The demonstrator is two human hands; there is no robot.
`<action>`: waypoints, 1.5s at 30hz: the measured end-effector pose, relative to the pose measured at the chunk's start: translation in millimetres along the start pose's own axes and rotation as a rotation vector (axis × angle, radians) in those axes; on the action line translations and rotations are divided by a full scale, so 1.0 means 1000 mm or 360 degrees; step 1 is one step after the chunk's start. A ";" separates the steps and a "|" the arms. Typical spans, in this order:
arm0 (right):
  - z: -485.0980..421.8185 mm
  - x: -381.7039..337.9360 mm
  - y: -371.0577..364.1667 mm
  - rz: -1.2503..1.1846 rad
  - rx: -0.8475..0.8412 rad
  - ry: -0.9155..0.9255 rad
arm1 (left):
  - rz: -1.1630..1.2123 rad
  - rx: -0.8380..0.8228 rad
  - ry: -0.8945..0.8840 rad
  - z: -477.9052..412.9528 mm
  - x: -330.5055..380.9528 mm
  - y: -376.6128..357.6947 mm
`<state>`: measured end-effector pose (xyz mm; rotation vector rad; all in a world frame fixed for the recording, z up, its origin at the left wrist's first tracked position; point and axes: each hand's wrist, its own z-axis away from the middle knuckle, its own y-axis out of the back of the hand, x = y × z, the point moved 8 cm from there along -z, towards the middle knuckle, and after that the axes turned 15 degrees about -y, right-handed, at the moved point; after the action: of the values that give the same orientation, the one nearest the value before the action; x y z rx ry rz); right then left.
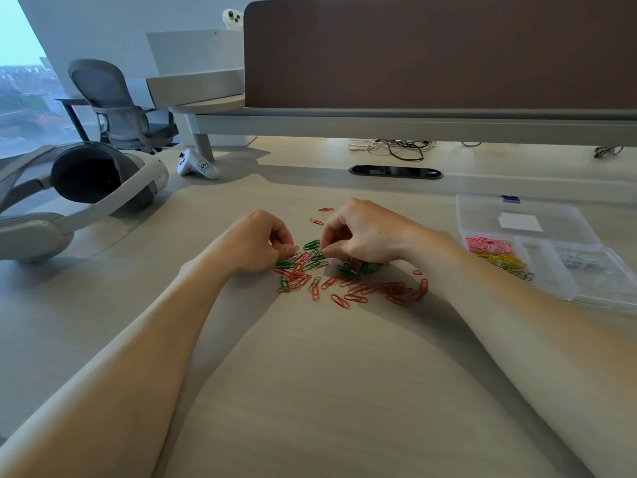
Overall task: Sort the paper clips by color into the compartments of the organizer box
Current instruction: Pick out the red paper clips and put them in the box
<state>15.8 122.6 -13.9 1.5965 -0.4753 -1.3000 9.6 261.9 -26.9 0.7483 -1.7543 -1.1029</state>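
A loose pile of red, green and a few silver paper clips (312,272) lies on the desk in front of me. My left hand (256,241) rests at the pile's left edge, fingers curled, with thumb and forefinger pinching a clip. From the right, my right hand (365,232) pinches at the pile's top, and a bunch of green clips (365,268) shows under its curled fingers. The clear organizer box (558,288) lies open at the right. It holds pink clips (487,244), yellow clips (499,260) and silver clips (522,274).
A white headset (86,191) and a controller (196,164) sit at the far left. A cable slot (396,172) and loose cables (396,148) lie under the brown divider. Two stray red clips (320,215) lie beyond the hands.
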 end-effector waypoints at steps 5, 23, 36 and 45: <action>0.000 0.001 0.000 0.0018 0.0012 -0.0022 | -0.0031 -0.0038 -0.0020 0.001 0.004 -0.001; 0.001 -0.004 -0.009 0.0258 -0.0012 0.0019 | 0.0088 0.0219 -0.0150 0.003 0.011 0.007; 0.005 -0.011 -0.012 0.0279 -0.0080 0.0041 | 0.0045 0.0389 -0.0226 0.004 0.013 0.015; 0.012 -0.019 -0.023 0.0241 -0.0232 0.0110 | 0.0050 0.0383 -0.0228 0.005 0.011 0.013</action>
<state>-7.6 142.5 -23.8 1.4508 -0.4396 -1.1363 0.5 259.3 -11.8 0.7991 -2.0387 -0.9539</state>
